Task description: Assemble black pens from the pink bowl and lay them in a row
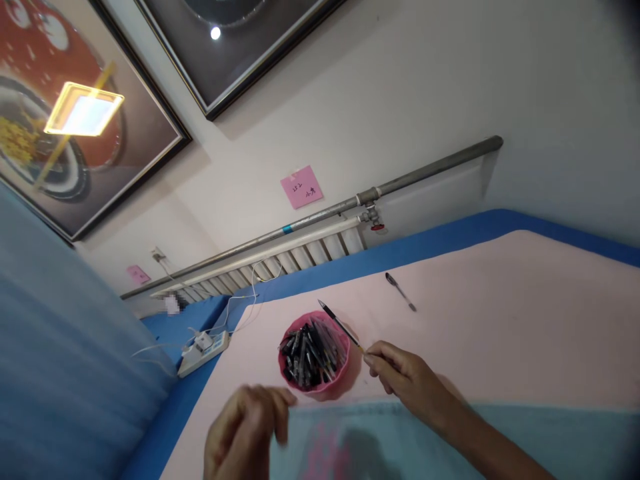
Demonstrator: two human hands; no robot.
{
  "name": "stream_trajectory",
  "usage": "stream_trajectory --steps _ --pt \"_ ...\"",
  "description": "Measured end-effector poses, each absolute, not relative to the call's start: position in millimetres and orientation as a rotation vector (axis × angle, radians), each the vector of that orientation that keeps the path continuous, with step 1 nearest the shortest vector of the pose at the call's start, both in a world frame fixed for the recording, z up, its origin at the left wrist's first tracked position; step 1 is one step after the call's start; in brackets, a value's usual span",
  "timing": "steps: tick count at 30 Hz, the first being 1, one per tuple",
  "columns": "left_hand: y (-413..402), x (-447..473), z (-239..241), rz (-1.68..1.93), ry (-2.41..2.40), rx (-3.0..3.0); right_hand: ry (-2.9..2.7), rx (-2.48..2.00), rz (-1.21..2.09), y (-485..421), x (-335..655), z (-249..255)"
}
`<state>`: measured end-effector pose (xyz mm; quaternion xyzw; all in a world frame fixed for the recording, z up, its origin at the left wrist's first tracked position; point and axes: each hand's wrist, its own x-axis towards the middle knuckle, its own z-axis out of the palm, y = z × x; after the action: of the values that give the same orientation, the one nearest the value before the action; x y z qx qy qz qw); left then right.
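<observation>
My right hand [403, 377] pinches the lower end of a thin black pen [339, 325], which slants up over the rim of a pink bowl [330, 387] filled with several black pens. My left hand [245, 430] hovers low at the near left of the bowl, fingers curled and blurred by motion; nothing shows in it. A second pen [400, 291] lies alone on the pink table top [500, 320] beyond the bowl.
A light blue cloth [550, 433] covers the near part of the table. A blue border [425, 243] edges it. A white power strip [203, 351] with cables lies at the left. A radiator [280, 260], a pipe and framed pictures line the wall behind.
</observation>
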<state>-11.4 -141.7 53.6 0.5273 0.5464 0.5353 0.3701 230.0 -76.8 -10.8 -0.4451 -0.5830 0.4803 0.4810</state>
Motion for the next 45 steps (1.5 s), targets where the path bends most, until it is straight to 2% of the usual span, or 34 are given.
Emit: stream_trajectory --steps 2,5,12,21,34,40,45 --pt "-112.4 -21.7 52.0 1.487 1.610 1.403 -1.421 -1.096 1.172 -76.6 230.3 -11.1" --pt "-70.2 -36.5 34.8 1.201 2.065 1.660 -1.430 -1.106 1.161 -76.6 231.0 -12.4" --pt "-16.9 -34.3 -8.4 0.856 2.277 1.850 -1.478 -1.169 1.061 -74.5 232.5 -16.1" --pt "1.6 -13.1 -6.4 0.329 2.515 1.977 -1.495 -1.153 1.060 -75.5 233.0 -13.0" --pt "29.7 -20.4 2.9 -0.122 2.511 1.740 -1.514 -1.116 1.029 -76.5 232.3 -8.9" --pt "33.1 -25.9 9.1 -0.159 2.459 1.723 -1.504 -1.116 1.037 -77.2 231.6 -8.8" --pt "26.1 -27.2 10.1 -0.050 2.456 1.714 -1.500 -1.080 1.042 -77.6 230.4 -10.3"
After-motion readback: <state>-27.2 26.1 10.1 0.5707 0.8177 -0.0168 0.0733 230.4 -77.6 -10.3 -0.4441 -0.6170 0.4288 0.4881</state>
